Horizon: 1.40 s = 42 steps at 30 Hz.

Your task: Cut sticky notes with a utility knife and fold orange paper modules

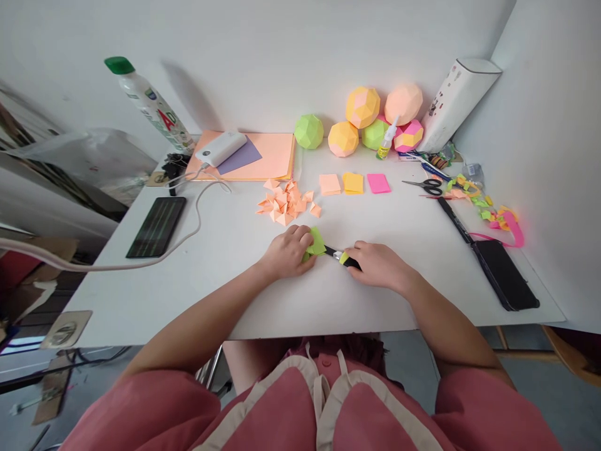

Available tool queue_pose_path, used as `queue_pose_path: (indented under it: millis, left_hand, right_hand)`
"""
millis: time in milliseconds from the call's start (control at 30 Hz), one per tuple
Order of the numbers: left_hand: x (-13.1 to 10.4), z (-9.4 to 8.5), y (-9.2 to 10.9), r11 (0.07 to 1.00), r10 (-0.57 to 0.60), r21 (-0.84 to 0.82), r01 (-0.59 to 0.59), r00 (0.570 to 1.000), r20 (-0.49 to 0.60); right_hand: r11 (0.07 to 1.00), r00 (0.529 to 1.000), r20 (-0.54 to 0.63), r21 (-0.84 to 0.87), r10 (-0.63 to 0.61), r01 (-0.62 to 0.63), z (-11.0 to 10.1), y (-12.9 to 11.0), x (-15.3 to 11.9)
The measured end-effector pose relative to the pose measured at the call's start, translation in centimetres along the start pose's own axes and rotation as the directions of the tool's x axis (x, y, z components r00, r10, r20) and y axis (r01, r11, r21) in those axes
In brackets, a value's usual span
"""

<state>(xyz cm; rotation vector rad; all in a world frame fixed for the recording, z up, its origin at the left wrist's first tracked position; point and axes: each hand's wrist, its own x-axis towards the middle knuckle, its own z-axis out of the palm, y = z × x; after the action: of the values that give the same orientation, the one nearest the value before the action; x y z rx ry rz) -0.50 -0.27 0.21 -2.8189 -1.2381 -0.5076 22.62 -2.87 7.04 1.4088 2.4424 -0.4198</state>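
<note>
My left hand [290, 252] is closed on a folded piece of lime green paper [317, 242] just above the white table. In my right hand [378, 263] is a black and yellow utility knife [348, 259], gripped by its handle. The dark blade points left and meets the green paper; whether it lies inside a fold I cannot tell. Just beyond my left hand is a loose heap of folded peach paper pieces [284, 202]. Farther back lie small stacks of peach paper [330, 184], orange paper [353, 183] and pink paper [378, 183].
Several paper balls, one a green ball [308, 131], stand against the wall by a glue bottle [387, 139]. Scissors [426, 185], paper scraps and a black phone-like case [504, 274] lie right. At left are a phone [156, 227], a white cable [199, 216] and a power bank [221, 148].
</note>
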Motion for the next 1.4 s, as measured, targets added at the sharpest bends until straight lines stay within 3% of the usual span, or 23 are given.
queue_pose_path:
  millis: [967,1400]
  left_hand:
    - [0.0,0.1,0.0,0.999,0.016,0.029,-0.015,0.999,-0.047]
    - [0.1,0.1,0.0,0.999,0.017,0.030,-0.016,0.999,-0.038]
  right_hand:
    - [0.998,0.979,-0.205,0.070,0.006,0.008,1.8,0.2,2.6]
    - [0.996,0.972,-0.234,0.089,0.020,0.001,1.9,0.3,2.7]
